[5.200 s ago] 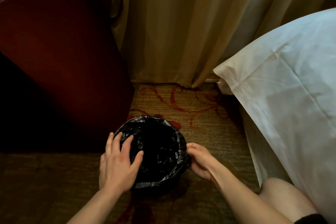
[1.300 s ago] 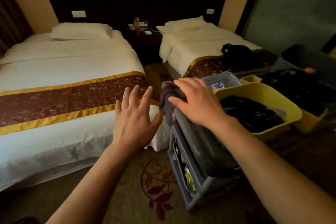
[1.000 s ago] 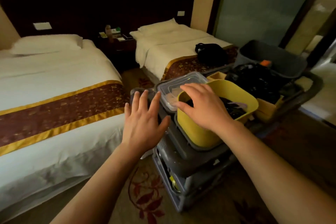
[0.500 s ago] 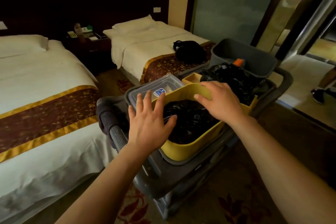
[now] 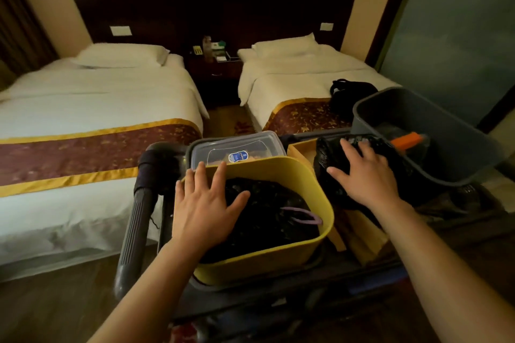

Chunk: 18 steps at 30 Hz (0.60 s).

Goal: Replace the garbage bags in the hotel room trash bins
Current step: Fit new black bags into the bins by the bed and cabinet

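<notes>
The small items on the nightstand [image 5: 213,49] are too small to identify — the left bed [image 5: 83,108] is cut by the frame edge, and the cart's [image 5: 133,220] lower shelves are too dark to read.

The room is dim and warm-toned. The white beds [image 5: 92,97] catch the most light, while the headboard wall [image 5: 211,8] and the floor fall into deep shadow. Wide-angle distortion bends the walls at the edges. Detail is soft throughout; the cart's [image 5: 133,220] dark contents are murky.

Black crumpled garbage bags [image 5: 331,175] heaped beside yellow tub [image 5: 278,262]
</notes>
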### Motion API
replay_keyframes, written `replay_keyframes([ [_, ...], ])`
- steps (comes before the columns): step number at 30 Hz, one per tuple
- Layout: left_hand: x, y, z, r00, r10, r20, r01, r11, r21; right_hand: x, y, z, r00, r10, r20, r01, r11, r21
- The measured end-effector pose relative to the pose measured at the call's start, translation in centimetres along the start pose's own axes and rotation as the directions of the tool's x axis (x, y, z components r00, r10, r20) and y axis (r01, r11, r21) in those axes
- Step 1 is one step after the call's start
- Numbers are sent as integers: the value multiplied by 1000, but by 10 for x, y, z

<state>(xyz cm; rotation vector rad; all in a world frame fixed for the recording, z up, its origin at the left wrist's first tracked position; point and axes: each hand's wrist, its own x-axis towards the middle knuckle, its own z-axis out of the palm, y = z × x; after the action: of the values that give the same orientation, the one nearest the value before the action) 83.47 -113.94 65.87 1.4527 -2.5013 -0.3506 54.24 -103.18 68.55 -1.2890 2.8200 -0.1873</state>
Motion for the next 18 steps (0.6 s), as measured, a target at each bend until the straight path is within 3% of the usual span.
replay_keyframes([
  [4,-7,10,9,998,-37,-55,40,998,53,9,10,11,997,-30,74,31,999,-8],
  [8,-9,10,11,994,-89,-70,93,994,63,13,14,14,996,-85,-17,86,991,103],
  [13,-9,8,11,991,-99,-88,104,993,57,15,15,1,997,-42,-59,57,962,269],
  [18,-6,7,9,992,-90,-88,94,995,36,-1,13,-19,951,-4,-310,159,865,476],
])
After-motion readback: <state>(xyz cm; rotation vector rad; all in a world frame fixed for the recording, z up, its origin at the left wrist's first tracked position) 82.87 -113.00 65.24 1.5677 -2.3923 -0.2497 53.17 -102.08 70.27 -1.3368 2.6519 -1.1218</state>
